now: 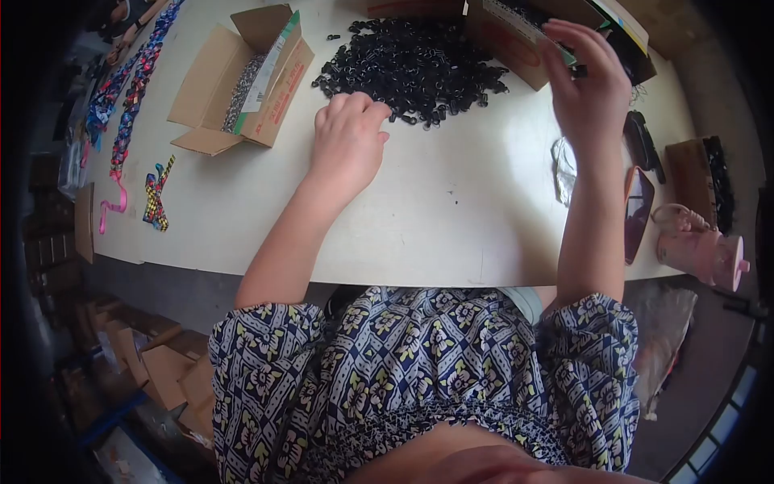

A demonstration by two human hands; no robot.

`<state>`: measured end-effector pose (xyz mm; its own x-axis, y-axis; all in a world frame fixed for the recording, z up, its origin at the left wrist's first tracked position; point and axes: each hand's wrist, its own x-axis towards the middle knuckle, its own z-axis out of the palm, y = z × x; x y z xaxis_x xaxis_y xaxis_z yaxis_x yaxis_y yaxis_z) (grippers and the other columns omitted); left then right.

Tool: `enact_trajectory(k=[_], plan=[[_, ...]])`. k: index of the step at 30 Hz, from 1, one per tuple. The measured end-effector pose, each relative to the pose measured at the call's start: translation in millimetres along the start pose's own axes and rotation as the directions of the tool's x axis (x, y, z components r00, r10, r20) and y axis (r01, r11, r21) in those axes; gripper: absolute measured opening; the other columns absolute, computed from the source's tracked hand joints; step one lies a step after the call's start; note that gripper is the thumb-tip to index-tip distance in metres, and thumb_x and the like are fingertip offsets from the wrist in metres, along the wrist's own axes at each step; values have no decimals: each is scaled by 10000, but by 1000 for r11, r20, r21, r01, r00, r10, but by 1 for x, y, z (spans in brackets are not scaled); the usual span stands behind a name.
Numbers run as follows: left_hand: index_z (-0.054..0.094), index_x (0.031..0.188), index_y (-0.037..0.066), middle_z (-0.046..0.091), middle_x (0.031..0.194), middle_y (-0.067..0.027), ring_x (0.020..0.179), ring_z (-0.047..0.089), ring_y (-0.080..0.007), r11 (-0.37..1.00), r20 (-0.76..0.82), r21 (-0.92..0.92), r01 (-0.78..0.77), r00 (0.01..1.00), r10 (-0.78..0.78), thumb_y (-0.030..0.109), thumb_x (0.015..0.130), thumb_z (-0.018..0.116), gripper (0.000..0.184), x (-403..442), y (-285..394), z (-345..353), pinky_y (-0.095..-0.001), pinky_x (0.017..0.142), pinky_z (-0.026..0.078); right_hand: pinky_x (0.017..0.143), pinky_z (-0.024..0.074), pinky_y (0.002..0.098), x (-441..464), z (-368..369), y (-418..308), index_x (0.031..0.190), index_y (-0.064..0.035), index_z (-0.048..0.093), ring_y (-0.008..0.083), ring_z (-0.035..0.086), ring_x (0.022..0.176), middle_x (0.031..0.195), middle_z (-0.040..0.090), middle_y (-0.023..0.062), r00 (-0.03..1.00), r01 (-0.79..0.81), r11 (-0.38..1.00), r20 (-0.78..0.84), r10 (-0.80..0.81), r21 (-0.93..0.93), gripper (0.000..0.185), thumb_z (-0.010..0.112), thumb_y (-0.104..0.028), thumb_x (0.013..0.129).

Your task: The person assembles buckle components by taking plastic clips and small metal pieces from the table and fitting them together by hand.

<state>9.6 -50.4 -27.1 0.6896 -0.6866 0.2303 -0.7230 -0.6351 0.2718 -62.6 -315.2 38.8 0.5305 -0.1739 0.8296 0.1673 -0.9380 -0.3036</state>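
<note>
A heap of small black plastic pieces, which look like buckles or clips (419, 68), is spread at the far middle of the table. My left hand (348, 145) is at the near left edge of this heap, its fingers curled down and pressed together. Whatever they may hold is hidden under them. My right hand (592, 81) is raised at the near side of a cardboard box (516, 44) at the far right. Its thumb and fingers are apart, and nothing shows between them. Dark contents are partly visible inside that box.
An open carton (278, 97) holding small metallic pieces stands left of the heap. Patterned straps (133, 105) and a checkered strap (157, 198) lie further left. At the right are clear plastic (564, 169), a phone (638, 214), a black object (642, 145) and a pink cup (700, 254).
</note>
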Motion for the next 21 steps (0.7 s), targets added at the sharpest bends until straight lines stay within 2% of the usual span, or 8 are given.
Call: enact_trajectory(k=[4,10,13,14,15,17,18,21], plan=[[662,1043,89,588,1057,-47,1081,504,-247,999,6,34,4,1000,-4,105,796,709,251,11,-3,13,-407,973,344,766,528,345,-27,2,-31,879,-52,696,265,641,904,951,679,72,985,34,994,164,-51,108,133,750,-66,758],[686,954,101,626,958,-21,1001,537,-223,998,-34,63,-4,999,6,100,818,687,137,16,-3,19,-395,928,331,714,520,356,-53,14,-42,828,-38,676,274,629,827,884,666,82,957,16,959,273,-97,284,105,738,-40,742],[690,943,102,645,899,-19,940,565,-218,999,-60,34,-17,998,19,93,827,676,118,14,-2,18,-401,916,343,690,516,373,-70,22,-48,817,-24,667,303,618,794,837,655,95,930,-182,918,365,44,353,88,724,-37,751],[684,939,98,647,888,-22,920,573,-221,999,-109,1,-34,994,34,88,827,674,113,13,0,16,-404,910,348,680,527,345,-74,24,-48,860,-4,680,256,649,764,838,671,100,888,-258,897,454,74,359,93,710,-69,799],[679,934,94,650,877,-25,899,581,-224,998,-157,-33,-55,986,49,84,827,673,108,12,5,12,-407,904,353,678,529,330,-76,24,-51,882,2,683,228,656,763,853,679,97,805,-450,814,561,192,367,111,705,-86,818],[665,920,90,653,865,-26,870,595,-224,989,-235,-89,-116,968,92,73,821,673,100,11,18,2,-409,901,360,674,534,300,-78,23,-62,925,15,690,172,670,761,882,695,93,553,-771,561,753,358,300,154,696,-121,854],[657,910,89,653,864,-25,860,600,-221,982,-266,-110,-154,957,120,67,816,675,98,11,26,-4,-408,904,363,685,540,264,-81,26,-61,1007,35,679,125,670,777,917,703,87,473,-844,444,806,355,300,218,667,-156,904],[623,852,99,632,840,5,830,597,-192,957,-397,-49,-285,885,243,60,767,687,113,7,39,-2,-426,943,349,701,544,264,-76,27,-64,1023,47,664,142,669,788,910,695,82,352,-932,57,857,376,358,217,638,-146,927]])
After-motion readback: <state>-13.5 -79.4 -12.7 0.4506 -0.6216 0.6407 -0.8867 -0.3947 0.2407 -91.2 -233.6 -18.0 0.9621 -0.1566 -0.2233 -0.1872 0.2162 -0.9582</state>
